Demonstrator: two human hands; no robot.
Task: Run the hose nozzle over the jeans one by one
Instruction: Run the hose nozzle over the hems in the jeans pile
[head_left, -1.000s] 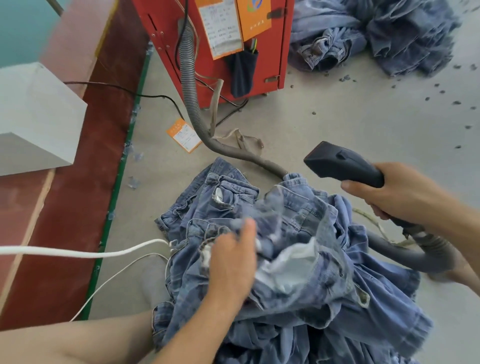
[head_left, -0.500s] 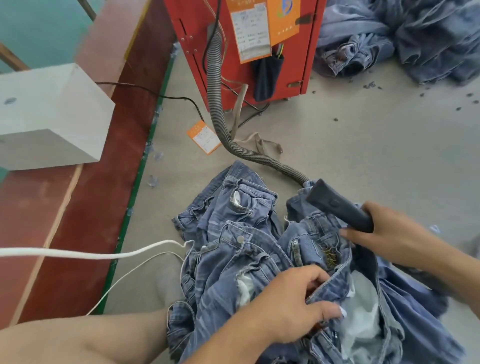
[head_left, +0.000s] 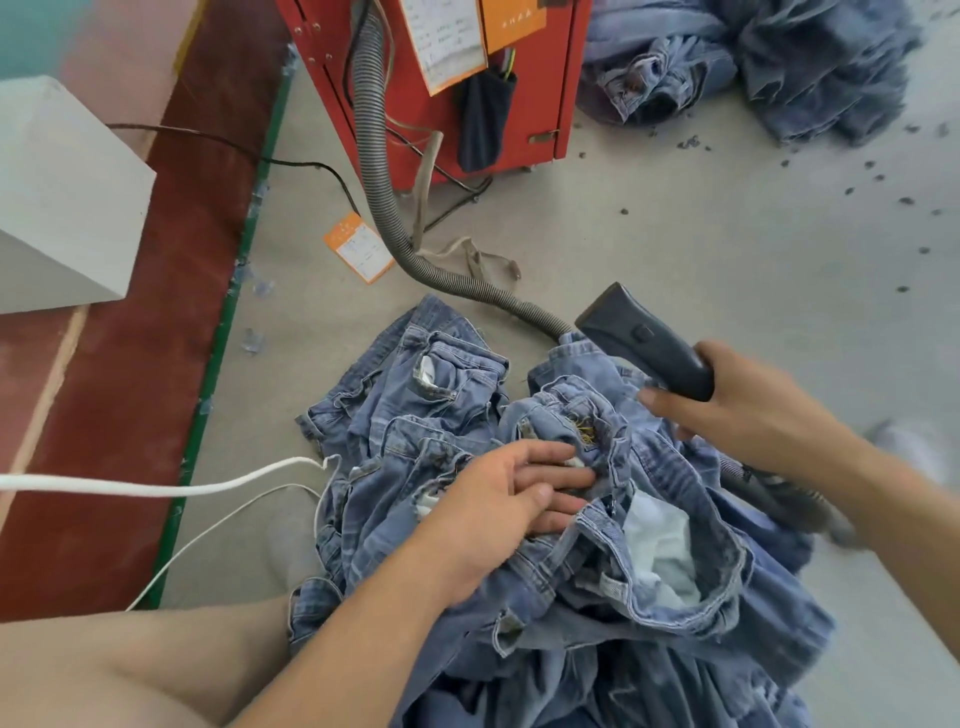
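**Bare arms, bare hands, nothing on them**

Looking at the person now: both forearms are bare right up to the edge of view, no sleeve showing on either. The left hand (head_left: 498, 499) has no glove, no ring, no watch at the wrist. Same on the right hand (head_left: 748, 410): uncovered, no band or strap. Down at the lower left a bare leg (head_left: 119, 670) comes in, no trouser cloth over it.

Likely garment workshop: jeans heaps (head_left: 753, 67), red machine (head_left: 540, 93).
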